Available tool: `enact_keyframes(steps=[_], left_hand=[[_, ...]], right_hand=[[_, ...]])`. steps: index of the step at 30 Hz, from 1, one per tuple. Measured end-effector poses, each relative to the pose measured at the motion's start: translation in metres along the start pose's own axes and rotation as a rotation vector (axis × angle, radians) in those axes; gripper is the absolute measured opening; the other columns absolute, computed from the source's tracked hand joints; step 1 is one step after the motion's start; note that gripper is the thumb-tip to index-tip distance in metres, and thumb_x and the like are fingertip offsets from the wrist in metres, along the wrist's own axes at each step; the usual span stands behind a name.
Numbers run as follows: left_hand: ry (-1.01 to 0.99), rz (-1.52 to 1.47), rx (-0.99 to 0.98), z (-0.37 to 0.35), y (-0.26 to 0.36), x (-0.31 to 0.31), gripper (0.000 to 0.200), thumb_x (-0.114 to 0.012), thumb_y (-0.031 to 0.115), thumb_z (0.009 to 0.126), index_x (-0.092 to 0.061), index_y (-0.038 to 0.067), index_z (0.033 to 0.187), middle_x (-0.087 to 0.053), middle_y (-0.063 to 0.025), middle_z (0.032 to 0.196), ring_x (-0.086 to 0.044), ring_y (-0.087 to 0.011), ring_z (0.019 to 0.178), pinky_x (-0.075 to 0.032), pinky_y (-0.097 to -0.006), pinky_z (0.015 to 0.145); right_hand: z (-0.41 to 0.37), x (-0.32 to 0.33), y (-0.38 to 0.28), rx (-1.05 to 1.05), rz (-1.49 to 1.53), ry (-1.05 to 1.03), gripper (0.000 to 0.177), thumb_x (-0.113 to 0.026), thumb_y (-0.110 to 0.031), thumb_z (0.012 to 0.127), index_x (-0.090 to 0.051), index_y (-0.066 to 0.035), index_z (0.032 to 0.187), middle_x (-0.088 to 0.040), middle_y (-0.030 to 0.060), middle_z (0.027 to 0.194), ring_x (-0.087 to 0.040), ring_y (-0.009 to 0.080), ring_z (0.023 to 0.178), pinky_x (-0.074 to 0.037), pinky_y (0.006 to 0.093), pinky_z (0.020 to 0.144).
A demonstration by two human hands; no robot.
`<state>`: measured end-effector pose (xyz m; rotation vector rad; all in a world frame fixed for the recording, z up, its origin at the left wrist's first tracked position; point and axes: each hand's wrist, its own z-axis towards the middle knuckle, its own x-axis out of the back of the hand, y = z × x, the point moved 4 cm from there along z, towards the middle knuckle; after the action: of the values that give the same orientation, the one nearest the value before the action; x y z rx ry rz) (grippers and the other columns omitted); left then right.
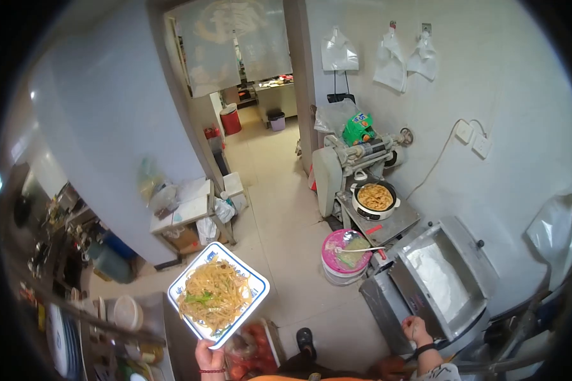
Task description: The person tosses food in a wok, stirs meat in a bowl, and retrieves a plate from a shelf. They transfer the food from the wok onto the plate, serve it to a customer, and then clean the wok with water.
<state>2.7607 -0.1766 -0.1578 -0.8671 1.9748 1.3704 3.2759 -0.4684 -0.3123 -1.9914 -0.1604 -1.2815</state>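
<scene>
At the lower middle, my left hand (210, 359) grips the near corner of a square white plate (258, 293) with a blue border. The plate is held up off the floor and carries a heap of noodles (219, 289) with green pieces on top. My right hand (416, 330) is curled closed, with nothing visible in it, beside the near edge of a metal dough machine (397, 279). White flour (437, 273) lies in the machine's open trough.
A pink-rimmed bucket (344, 277) stands on the floor ahead, beside a white electric pan (391, 209) of browned food. A low white table (194, 204) is at the left wall. Below the plate sits a crate of red produce (251, 349). A curtained doorway (235, 44) opens ahead.
</scene>
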Motion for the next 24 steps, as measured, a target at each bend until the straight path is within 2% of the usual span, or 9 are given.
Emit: enact_keyframes(steps=[3, 7, 9, 14, 17, 19, 21, 23, 24], left_hand=[[0.035, 0.014, -0.021, 0.07, -0.001, -0.007, 0.066, -0.042, -0.007, 0.057, -0.042, 0.0, 0.123, -0.048, -0.0167, 0.122, -0.046, -0.0343, 0.115, -0.04, -0.0494, 0.097], [0.024, -0.041, -0.032, 0.16, 0.009, -0.038, 0.067, -0.044, -0.009, 0.057, -0.041, 0.0, 0.124, -0.048, -0.0166, 0.123, -0.046, -0.0336, 0.115, -0.041, -0.0476, 0.097], [0.022, -0.06, -0.005, 0.206, 0.008, -0.045, 0.068, -0.043, -0.009, 0.057, -0.04, 0.0, 0.125, -0.048, -0.0169, 0.123, -0.046, -0.0336, 0.115, -0.041, -0.0476, 0.097], [0.04, -0.103, -0.003, 0.332, 0.007, -0.097, 0.067, -0.044, -0.009, 0.059, -0.04, -0.001, 0.126, -0.048, -0.0168, 0.124, -0.048, -0.0333, 0.114, -0.04, -0.0474, 0.098], [0.018, -0.091, -0.012, 0.406, 0.0, -0.096, 0.064, -0.044, -0.008, 0.059, -0.041, -0.004, 0.123, -0.051, -0.0183, 0.121, -0.049, -0.0333, 0.112, -0.04, -0.0466, 0.099], [0.044, -0.065, -0.012, 0.456, -0.005, -0.131, 0.062, -0.045, -0.008, 0.059, -0.043, -0.006, 0.121, -0.052, -0.02, 0.119, -0.05, -0.0341, 0.111, -0.04, -0.0458, 0.1], [0.045, -0.049, 0.002, 0.503, -0.002, -0.145, 0.061, -0.045, -0.008, 0.059, -0.043, -0.006, 0.12, -0.051, -0.02, 0.119, -0.049, -0.0345, 0.111, -0.04, -0.046, 0.1], [0.024, -0.034, 0.009, 0.553, 0.011, -0.139, 0.058, -0.046, -0.006, 0.06, -0.043, -0.009, 0.118, -0.051, -0.021, 0.119, -0.049, -0.0351, 0.111, -0.04, -0.0462, 0.1], [0.019, -0.022, 0.027, 0.581, 0.017, -0.14, 0.058, -0.046, -0.006, 0.06, -0.043, -0.009, 0.118, -0.051, -0.021, 0.119, -0.049, -0.0351, 0.111, -0.04, -0.0462, 0.1]], right_hand=[[0.044, -0.033, -0.033, -0.099, 0.145, 0.003, 0.014, -0.06, -0.014, 0.071, -0.065, -0.002, 0.076, -0.064, 0.0165, 0.07, -0.064, 0.0265, 0.066, -0.05, 0.0335, 0.064], [0.061, -0.101, -0.062, -0.013, -0.042, -0.405, 0.019, -0.061, -0.018, 0.072, -0.069, -0.005, 0.084, -0.067, 0.0124, 0.074, -0.065, 0.0213, 0.071, -0.05, 0.0333, 0.067], [0.065, -0.13, -0.067, -0.159, -0.046, -0.719, 0.026, -0.062, -0.025, 0.071, -0.069, -0.011, 0.091, -0.067, 0.0132, 0.084, -0.064, 0.0279, 0.084, -0.05, 0.0343, 0.079], [0.137, -0.179, -0.055, -0.202, -0.067, -0.653, 0.027, -0.059, -0.03, 0.072, -0.07, -0.011, 0.089, -0.066, 0.014, 0.091, -0.062, 0.0306, 0.091, -0.048, 0.0375, 0.083], [0.196, -0.23, -0.044, 0.102, -0.31, -0.607, 0.025, -0.058, -0.029, 0.074, -0.07, -0.008, 0.082, -0.066, 0.013, 0.077, -0.063, 0.03, 0.073, -0.05, 0.0407, 0.069], [0.274, -0.229, -0.105, 0.138, -0.463, -0.564, 0.026, -0.052, -0.027, 0.075, -0.069, -0.008, 0.08, -0.065, 0.0159, 0.083, -0.062, 0.0341, 0.077, -0.049, 0.044, 0.072], [0.346, -0.172, -0.242, -0.088, -0.464, -0.564, 0.03, -0.047, -0.026, 0.075, -0.068, -0.004, 0.08, -0.064, 0.0182, 0.091, -0.061, 0.0363, 0.088, -0.048, 0.0414, 0.08], [0.416, -0.271, -0.231, 0.294, -0.551, -0.64, 0.032, -0.048, -0.027, 0.075, -0.068, -0.003, 0.08, -0.064, 0.0204, 0.09, -0.062, 0.0355, 0.086, -0.049, 0.042, 0.079], [0.452, -0.256, -0.283, 0.195, -0.403, -0.526, 0.03, -0.049, -0.026, 0.074, -0.069, -0.005, 0.079, -0.065, 0.0186, 0.089, -0.062, 0.0352, 0.085, -0.049, 0.0419, 0.078]])
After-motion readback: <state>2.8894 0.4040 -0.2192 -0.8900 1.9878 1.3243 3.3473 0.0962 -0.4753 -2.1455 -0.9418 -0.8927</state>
